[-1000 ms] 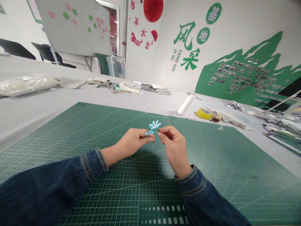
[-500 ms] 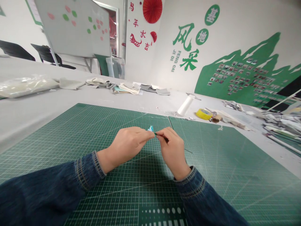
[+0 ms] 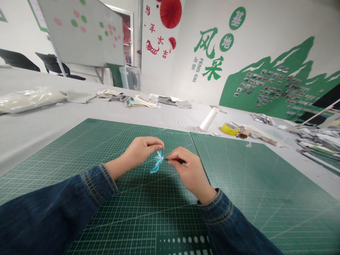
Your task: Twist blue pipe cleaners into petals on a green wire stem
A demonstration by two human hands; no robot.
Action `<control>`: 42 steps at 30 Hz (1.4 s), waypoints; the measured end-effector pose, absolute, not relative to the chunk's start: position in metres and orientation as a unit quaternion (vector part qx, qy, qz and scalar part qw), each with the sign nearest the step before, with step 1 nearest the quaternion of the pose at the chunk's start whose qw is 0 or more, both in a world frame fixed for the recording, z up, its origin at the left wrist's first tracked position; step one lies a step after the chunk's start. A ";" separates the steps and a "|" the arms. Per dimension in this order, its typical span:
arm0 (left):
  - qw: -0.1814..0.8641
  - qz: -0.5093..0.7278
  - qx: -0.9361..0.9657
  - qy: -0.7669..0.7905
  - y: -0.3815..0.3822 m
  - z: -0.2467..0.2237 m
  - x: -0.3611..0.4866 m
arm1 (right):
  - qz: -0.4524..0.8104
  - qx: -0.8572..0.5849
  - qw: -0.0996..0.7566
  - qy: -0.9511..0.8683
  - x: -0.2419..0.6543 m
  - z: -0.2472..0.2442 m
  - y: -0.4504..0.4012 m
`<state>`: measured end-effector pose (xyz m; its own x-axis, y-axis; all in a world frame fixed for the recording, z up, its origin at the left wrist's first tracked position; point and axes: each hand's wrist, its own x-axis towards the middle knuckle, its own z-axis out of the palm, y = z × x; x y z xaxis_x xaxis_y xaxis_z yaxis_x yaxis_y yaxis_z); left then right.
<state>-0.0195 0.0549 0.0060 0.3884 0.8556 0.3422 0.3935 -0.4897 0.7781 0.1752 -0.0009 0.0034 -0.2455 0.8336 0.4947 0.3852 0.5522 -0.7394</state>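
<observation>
So the little turquoise beaded piece [image 3: 157, 162] is hanging in the air over the middle of the mat, right between my two hands. It looks like a tiny twisted-wire sprig, and it sits on the end of a thin dark green stem [image 3: 174, 160].

My right hand [image 3: 190, 170] is closed in a pinch on that stem, with the thumb and fingers curled around it and the wrist angled up from the denim sleeve [image 3: 217, 219]. My left hand [image 3: 140, 153] is curled loosely, knuckles up, with its fingertips [image 3: 160, 144] right at the top of the beaded piece. Can't really tell if they're touching it or gripping anything.

Both forearms come in low from the bottom corners, hovering over a green grid cutting mat [image 3: 162, 209], with a second mat [image 3: 252, 177] butted up beside it.

Further back on the grey table [image 3: 47, 134] there's a white thread cone [image 3: 209, 119], a yellow tape roll [image 3: 228, 129], a cardboard tube [image 3: 244, 134], fabric scraps [image 3: 143, 101] and a plastic bag [image 3: 29, 101]
</observation>
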 end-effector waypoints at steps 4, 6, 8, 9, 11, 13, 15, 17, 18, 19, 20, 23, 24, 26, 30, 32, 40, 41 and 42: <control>0.421 0.350 0.732 0.406 0.052 -0.003 -0.011 | 0.338 -0.427 0.535 -0.646 0.176 0.002 0.002; 0.444 0.340 0.737 0.379 0.046 -0.006 -0.005 | 0.353 -0.450 0.564 -0.596 0.176 -0.001 0.004; 0.439 0.333 0.757 0.352 0.040 -0.007 0.000 | 0.331 -0.480 0.578 -0.571 0.177 -0.003 0.005; 0.430 0.328 0.767 0.346 0.037 -0.007 0.002 | 0.308 -0.497 0.577 -0.570 0.177 -0.004 0.005; 0.401 0.324 0.781 0.351 0.031 -0.005 0.005 | 0.254 -0.525 0.564 -0.584 0.177 -0.004 0.004; 0.355 0.330 0.796 0.362 0.026 -0.003 0.006 | 0.195 -0.539 0.553 -0.605 0.177 -0.003 0.004; 0.283 0.338 0.819 0.368 0.023 -0.001 0.005 | 0.145 -0.539 0.543 -0.627 0.177 -0.001 0.003; 0.176 0.345 0.845 0.369 0.020 0.001 0.003 | 0.102 -0.531 0.533 -0.651 0.177 0.000 0.002; 0.113 0.347 0.856 0.366 0.019 0.001 0.001 | 0.084 -0.527 0.525 -0.663 0.177 0.000 0.002; 0.050 0.347 0.865 0.360 0.018 0.002 -0.001 | 0.068 -0.523 0.514 -0.676 0.178 0.000 0.002; -0.010 0.343 0.872 0.349 0.017 0.003 -0.002 | 0.053 -0.521 0.502 -0.689 0.178 -0.001 0.002; -0.121 0.325 0.883 0.316 0.016 0.007 -0.008 | 0.025 -0.511 0.453 -0.730 0.180 -0.003 0.001; -0.133 0.322 0.883 0.314 0.017 0.008 -0.009 | 0.022 -0.507 0.435 -0.744 0.180 -0.003 0.000; -0.121 0.334 0.875 0.330 0.021 0.009 -0.013 | 0.023 -0.497 0.404 -0.767 0.179 -0.003 -0.001; 0.009 0.378 0.843 0.383 0.034 0.010 -0.018 | 0.044 -0.474 0.376 -0.795 0.177 -0.003 -0.003; 0.081 0.394 0.825 0.397 0.041 0.010 -0.021 | 0.071 -0.454 0.376 -0.805 0.175 -0.002 -0.004; 0.270 0.372 0.775 0.433 0.056 0.003 -0.020 | 0.218 -0.408 0.477 -0.747 0.173 0.006 -0.005; 0.293 0.358 0.772 0.437 0.055 0.001 -0.018 | 0.231 -0.413 0.494 -0.729 0.173 0.007 -0.005; 0.312 0.343 0.771 0.436 0.054 -0.002 -0.016 | 0.244 -0.419 0.512 -0.709 0.174 0.007 -0.005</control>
<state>-0.0155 0.0541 -0.0021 0.3838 0.8871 0.2565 0.4583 -0.4241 0.7811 0.1739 -0.0048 0.0070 -0.1249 0.8439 0.5217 0.3454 0.5299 -0.7746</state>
